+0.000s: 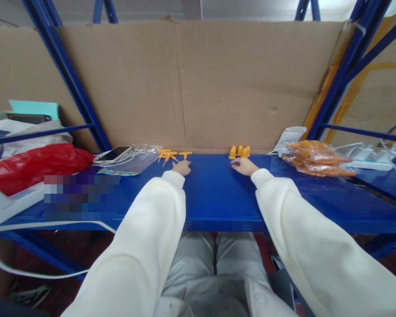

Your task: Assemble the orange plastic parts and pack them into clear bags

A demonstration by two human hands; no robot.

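Observation:
Near the back edge of the blue shelf, my left hand (pixel 182 167) is closed at the lower end of an orange T-handled corkscrew (pixel 185 153); its screw is hidden behind my fingers. Just left of it lies a small pile of similar orange corkscrews (pixel 166 154), their metal spirals pointing toward me. My right hand (pixel 246 167) rests at the shelf with its fingers loosely bent and apart, and nothing shows between them. Right behind those fingers, several orange cap-like pieces (pixel 244 152) stand upright in a cluster by the cardboard.
A cardboard sheet (pixel 251 79) walls off the back of the blue shelf (pixel 218 193). On the left are a clear plastic bag (pixel 140 163), a phone with cable (pixel 117 153) and a red bag (pixel 42 163). On the right lie bagged orange pieces (pixel 317 158) and a power strip (pixel 372 160).

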